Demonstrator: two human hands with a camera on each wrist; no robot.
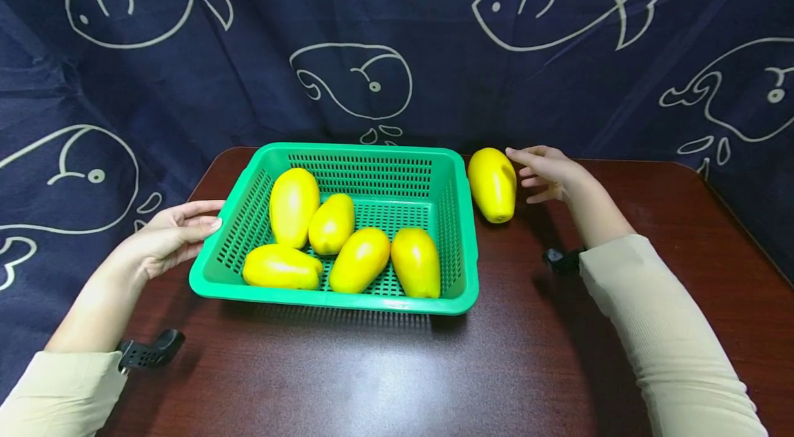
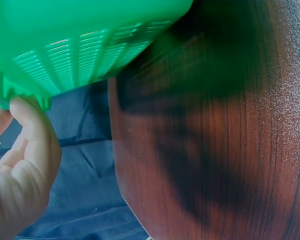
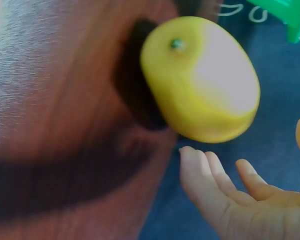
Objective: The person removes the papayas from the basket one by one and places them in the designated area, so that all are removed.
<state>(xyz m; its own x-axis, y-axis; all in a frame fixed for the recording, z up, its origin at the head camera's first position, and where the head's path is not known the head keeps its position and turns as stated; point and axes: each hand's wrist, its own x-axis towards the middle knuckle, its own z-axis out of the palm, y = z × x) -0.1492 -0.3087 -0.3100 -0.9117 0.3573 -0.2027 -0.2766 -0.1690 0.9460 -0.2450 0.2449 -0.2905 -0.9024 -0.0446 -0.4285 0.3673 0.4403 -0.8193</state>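
Note:
A green plastic basket (image 1: pixel 335 300) with slotted walls holds several oblong yellow fruits (image 1: pixel 360 260) that look like mangoes. My left hand (image 1: pixel 170 234) pinches its left rim, thumb on top; the left wrist view shows those fingers (image 2: pixel 35 132) at the basket edge (image 2: pixel 45 75). Outside the basket, by its right wall, another yellow mango-like fruit (image 1: pixel 493 185) sits on the table. Just right of it is my right hand (image 1: pixel 548 174), fingers spread and holding nothing. In the right wrist view a small gap separates the fingertips (image 3: pixel 187 155) from that fruit (image 3: pixel 190 85).
The dark reddish-brown wooden table (image 1: pixel 347 382) runs under everything. Behind it hangs a navy cloth (image 1: pixel 434 99) with white fish and whale outlines. Black wrist-worn cameras (image 1: pixel 151 349) sit by both sleeves.

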